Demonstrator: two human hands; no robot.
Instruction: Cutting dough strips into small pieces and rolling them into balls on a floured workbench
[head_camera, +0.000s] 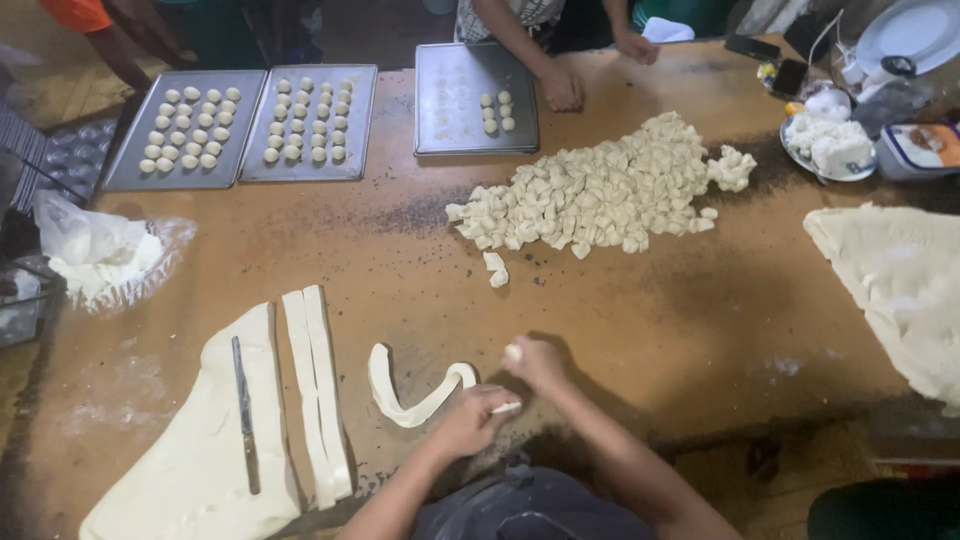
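Dough strip (410, 395), curved on the wooden table (620, 320) close to the person, ends in the left hand (468, 420), which is closed around that end. The right hand (532, 362) pinches a small dough piece (513, 352) between its fingertips, just above the left. To the left lie 2 straight cut strips (318, 390) beside a flat dough sheet (200, 440) with a knife (245, 410) on it. Farther away sits a pile of cut pieces (590, 195), and 3 metal trays (310, 122) hold rolled balls. Another person's hand (562, 88) rests by one tray.
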